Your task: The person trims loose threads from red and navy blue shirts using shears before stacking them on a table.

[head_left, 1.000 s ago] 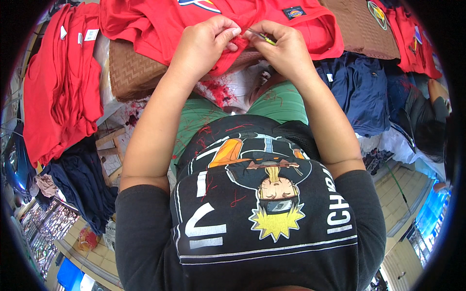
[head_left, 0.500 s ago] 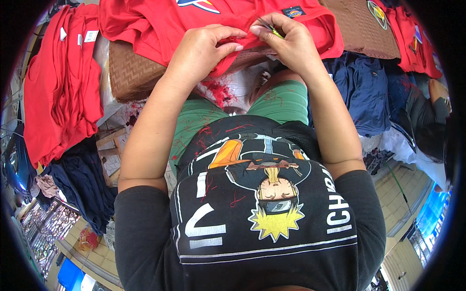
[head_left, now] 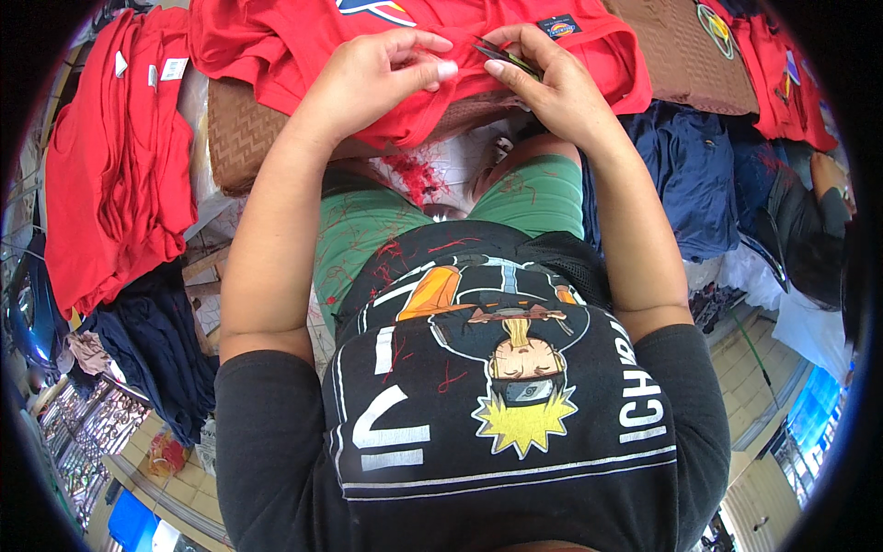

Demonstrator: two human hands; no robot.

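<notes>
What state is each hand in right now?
Left hand: at the red garment, partly open; whether it's pinching can't be told.
Right hand: closed, holding dark snips.

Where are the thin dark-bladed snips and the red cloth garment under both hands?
Thin dark-bladed snips [head_left: 509, 58]: head view, on the blades.
Red cloth garment [head_left: 464, 20]: head view, plain fabric beside its print.
</notes>
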